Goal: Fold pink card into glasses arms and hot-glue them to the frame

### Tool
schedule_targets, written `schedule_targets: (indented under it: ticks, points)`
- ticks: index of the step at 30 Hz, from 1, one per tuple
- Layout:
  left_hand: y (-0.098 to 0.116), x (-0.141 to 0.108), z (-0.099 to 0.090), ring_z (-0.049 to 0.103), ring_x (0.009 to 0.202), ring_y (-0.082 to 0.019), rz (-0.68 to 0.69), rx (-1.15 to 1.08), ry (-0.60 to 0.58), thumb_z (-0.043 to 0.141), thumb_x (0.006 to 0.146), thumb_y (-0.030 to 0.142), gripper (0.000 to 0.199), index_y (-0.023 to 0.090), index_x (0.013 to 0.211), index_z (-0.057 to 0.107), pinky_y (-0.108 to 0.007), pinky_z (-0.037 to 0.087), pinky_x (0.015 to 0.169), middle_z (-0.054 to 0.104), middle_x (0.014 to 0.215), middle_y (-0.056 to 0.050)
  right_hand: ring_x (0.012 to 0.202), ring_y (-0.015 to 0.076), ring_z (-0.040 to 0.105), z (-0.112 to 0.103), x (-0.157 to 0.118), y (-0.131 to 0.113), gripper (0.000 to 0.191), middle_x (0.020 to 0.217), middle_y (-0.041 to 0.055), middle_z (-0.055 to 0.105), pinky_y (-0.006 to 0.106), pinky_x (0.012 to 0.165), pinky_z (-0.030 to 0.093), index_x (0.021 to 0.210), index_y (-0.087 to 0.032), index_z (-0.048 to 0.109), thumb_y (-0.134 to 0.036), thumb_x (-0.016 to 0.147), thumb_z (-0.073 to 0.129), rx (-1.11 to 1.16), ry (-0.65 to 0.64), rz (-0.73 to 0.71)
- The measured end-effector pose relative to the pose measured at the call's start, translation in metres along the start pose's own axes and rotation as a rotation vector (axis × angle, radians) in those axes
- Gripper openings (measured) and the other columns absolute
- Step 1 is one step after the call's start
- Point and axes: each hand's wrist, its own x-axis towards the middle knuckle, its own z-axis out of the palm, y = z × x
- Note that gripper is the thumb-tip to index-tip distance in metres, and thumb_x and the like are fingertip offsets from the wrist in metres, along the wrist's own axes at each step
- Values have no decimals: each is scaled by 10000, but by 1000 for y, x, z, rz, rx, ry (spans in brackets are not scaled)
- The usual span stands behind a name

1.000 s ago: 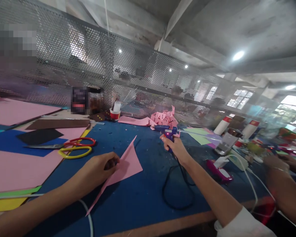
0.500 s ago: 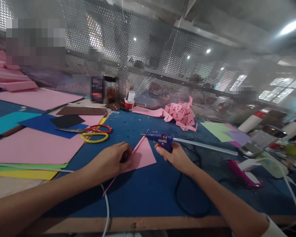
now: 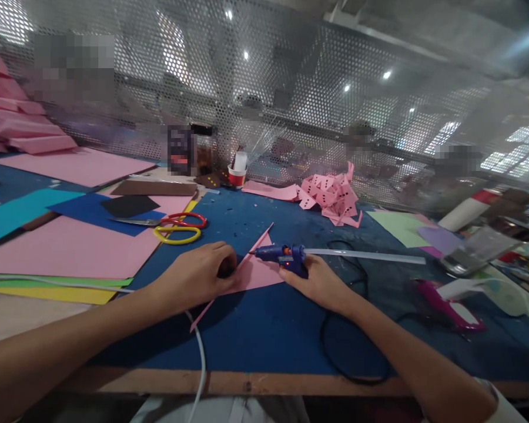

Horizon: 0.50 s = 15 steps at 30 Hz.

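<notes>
My left hand [image 3: 203, 269] is closed, its fingertips pinching the folded edge of a pink sheet of paper [image 3: 258, 274] that lies on the blue table. The narrow folded edge sticks out at both sides of this hand. My right hand [image 3: 320, 285] is wrapped round the handle of a blue hot glue gun [image 3: 286, 255], with a long clear glue stick [image 3: 365, 255] projecting from its back. The nozzle is at the folded edge, a little above my left fingertips; whether it touches is too small to tell.
Red-and-yellow scissors [image 3: 180, 226] lie on coloured sheets at left. Crumpled pink paper strips [image 3: 330, 194] and a red-and-white cup [image 3: 237, 176] stand farther back. A magenta tool [image 3: 449, 305] lies at right. A black cord [image 3: 324, 343] and a white cable [image 3: 201, 352] cross the table.
The glue gun's nozzle has moved down along the folded edge, from near its far tip toward my left fingers. My left hand keeps its pinch. The whole view has shifted slightly.
</notes>
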Motion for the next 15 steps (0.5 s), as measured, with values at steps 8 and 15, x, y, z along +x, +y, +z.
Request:
schedule_targets:
  ticks: [8, 15]
  points:
    - [-5, 0, -6, 586, 780, -212, 47, -32, -59, 615, 866, 412, 181, 232, 846, 615, -313, 381, 646, 657, 882, -29, 1050, 290, 728, 5, -2, 1, 352, 1120, 73, 795, 402, 947, 535, 1219, -222, 760, -417, 964, 614, -78, -78, -6]
    - [-6, -1, -6, 582, 771, -209, 67, -46, -35, 638, 849, 373, 148, 231, 819, 610, -306, 379, 656, 649, 866, -24, 1084, 281, 713, 7, -4, -2, 359, 1142, 75, 779, 371, 941, 531, 1247, -226, 718, -422, 966, 612, -152, -82, -21]
